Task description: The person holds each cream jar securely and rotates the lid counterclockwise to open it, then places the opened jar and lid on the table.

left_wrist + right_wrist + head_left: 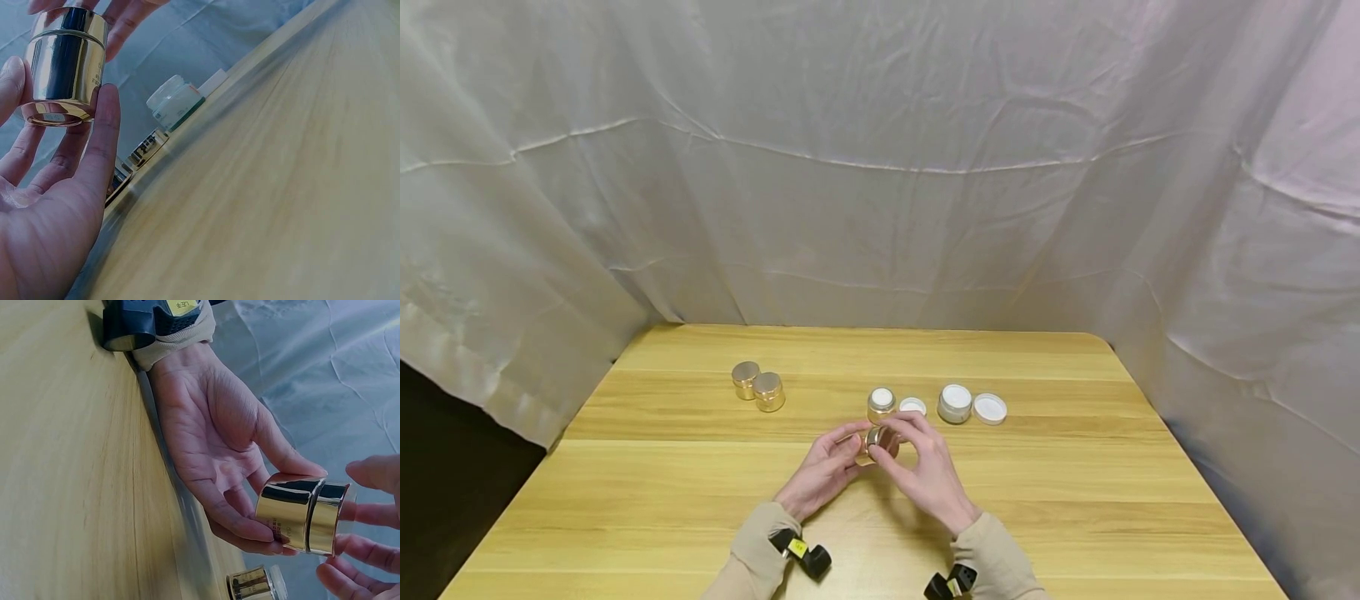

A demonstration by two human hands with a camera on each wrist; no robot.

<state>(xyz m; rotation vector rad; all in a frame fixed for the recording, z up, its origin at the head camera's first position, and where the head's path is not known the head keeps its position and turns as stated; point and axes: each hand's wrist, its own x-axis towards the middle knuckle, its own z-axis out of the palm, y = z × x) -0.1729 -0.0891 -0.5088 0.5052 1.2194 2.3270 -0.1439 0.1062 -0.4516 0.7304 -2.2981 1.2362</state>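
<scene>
A shiny gold cosmetic jar (pixel 65 65) with its gold lid on is held up over the table between both hands. My left hand (pixel 820 477) grips the lower body of the jar, thumb on one side and fingers on the other. Around the lid end are the thumb and fingertips of my right hand (pixel 929 473). Just beyond the hands stands a lidless gold jar (pixel 881 400) with a white top, and beside it lies an upturned lid (pixel 913 405), white inside.
Right of these stand a lidless glass jar (pixel 955 406) with a white top and a white lid (pixel 990 408). Two lidded gold jars (pixel 768 393) stand together at the left on the wooden table (pixel 647 492). Grey curtains (pixel 880 225) hang around the table.
</scene>
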